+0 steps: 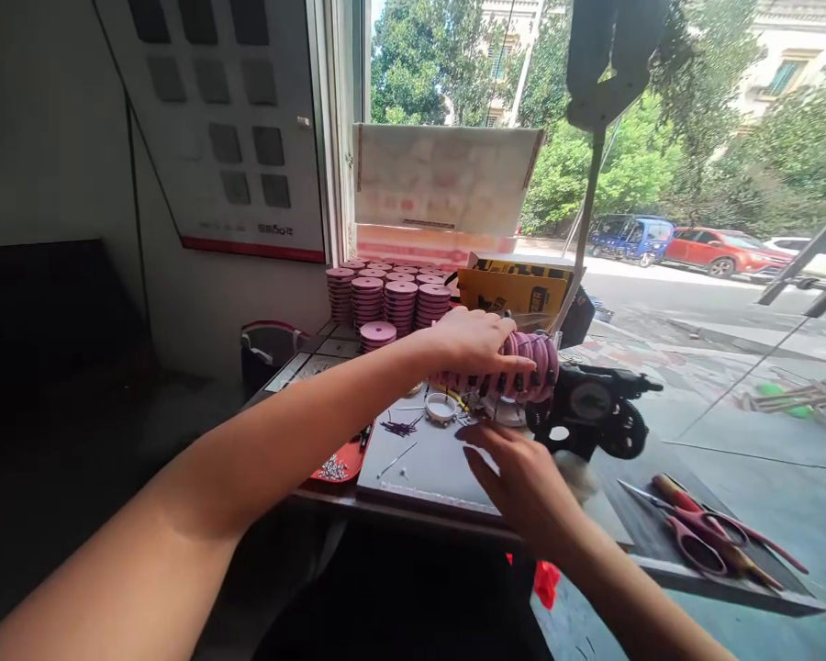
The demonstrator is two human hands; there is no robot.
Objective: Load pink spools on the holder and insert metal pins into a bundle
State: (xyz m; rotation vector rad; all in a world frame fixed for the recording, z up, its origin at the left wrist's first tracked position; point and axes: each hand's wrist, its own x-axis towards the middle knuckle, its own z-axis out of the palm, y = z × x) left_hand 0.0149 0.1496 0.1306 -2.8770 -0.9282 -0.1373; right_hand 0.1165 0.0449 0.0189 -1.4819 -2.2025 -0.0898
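Note:
My left hand reaches across and lies over a row of pink spools set on their sides, its fingers curled round the left part of the row. Dark pieces show between the spools. Lower down, my right hand is close to the white work board, thumb and index finger apart and nothing visible between them. Just beyond its fingertips are a white ring-shaped dish and small parts too blurred to name. A black machine with a wheel stands right of the spools.
Several stacks of pink spools stand behind, by the window. Dark short pieces lie on the board. A red tray with small metal parts sits left. Scissors rest at right. A yellow box is behind the machine.

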